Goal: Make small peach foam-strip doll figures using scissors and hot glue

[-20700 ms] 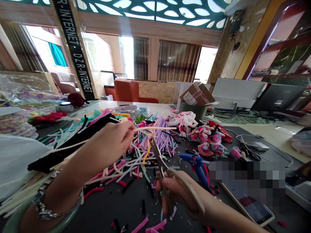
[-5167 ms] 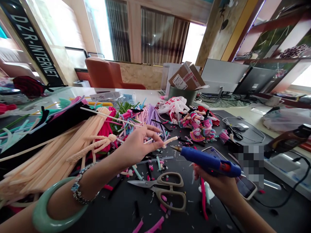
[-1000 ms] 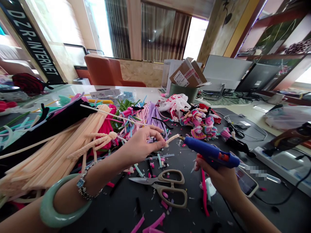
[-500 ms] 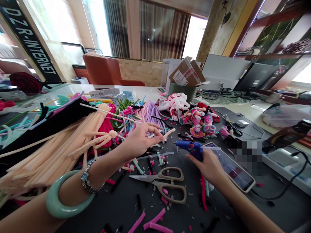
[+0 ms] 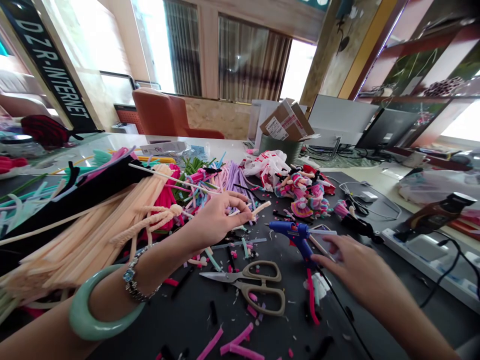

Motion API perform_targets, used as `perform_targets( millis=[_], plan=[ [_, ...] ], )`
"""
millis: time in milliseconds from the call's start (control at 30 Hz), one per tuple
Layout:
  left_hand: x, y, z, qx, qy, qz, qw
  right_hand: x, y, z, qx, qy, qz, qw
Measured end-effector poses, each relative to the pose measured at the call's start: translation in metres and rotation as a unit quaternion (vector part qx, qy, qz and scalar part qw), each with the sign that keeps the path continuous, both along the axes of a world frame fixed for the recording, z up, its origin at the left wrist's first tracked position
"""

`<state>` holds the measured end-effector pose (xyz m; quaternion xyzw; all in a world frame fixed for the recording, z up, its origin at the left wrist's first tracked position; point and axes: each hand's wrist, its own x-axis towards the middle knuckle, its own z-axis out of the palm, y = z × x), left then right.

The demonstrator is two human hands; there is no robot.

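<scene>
My left hand point(image 5: 221, 215) is closed, its thumb and forefinger pinching a short cream pipe cleaner point(image 5: 261, 207) that points right. Behind that wrist lies a twisted peach pipe-cleaner figure point(image 5: 159, 217) with a round head. A blue hot glue gun point(image 5: 294, 231) stands to the right, nozzle facing left, a clear glue stick point(image 5: 323, 232) jutting from its back. Beside its handle is my right hand point(image 5: 352, 262), fingers apart and holding nothing; whether the fingertips touch the gun I cannot tell. Scissors point(image 5: 262, 287) with beige handles lie partly open below, between the hands.
Bundled peach pipe cleaners point(image 5: 97, 230) fill the left side. Finished-looking colourful pipe-cleaner pieces point(image 5: 305, 192) are heaped beyond the gun, beside a white plastic bag point(image 5: 266, 167). A power strip point(image 5: 427, 250) and dark bottle point(image 5: 437, 215) stand right. Pink offcuts point(image 5: 240, 340) lie in front.
My right hand has let go of the glue gun's handle and moved right, now over the phone. The gun's handle and cord show. My left hand has barely moved.
</scene>
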<state>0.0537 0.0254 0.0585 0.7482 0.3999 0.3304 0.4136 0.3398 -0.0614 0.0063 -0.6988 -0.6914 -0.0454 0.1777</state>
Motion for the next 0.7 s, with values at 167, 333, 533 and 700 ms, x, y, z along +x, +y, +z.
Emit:
perform_targets(
  millis=[167,333,533,700],
  plan=[
    [0.001,-0.006,0.005,0.024,0.016,-0.022,0.999,-0.010,-0.031,0.062,0.169,-0.043,0.115,0.978],
    [0.000,-0.017,0.010,0.056,0.042,-0.043,0.997,-0.066,-0.020,0.088,0.252,-0.117,0.253,0.927],
    [-0.005,-0.025,0.014,0.061,0.045,-0.050,0.996,-0.096,-0.001,0.088,0.283,-0.169,0.277,0.903],
    [-0.004,-0.027,0.015,0.068,0.028,-0.029,0.997,-0.098,0.005,0.087,0.308,-0.171,0.260,0.899]
  ],
)
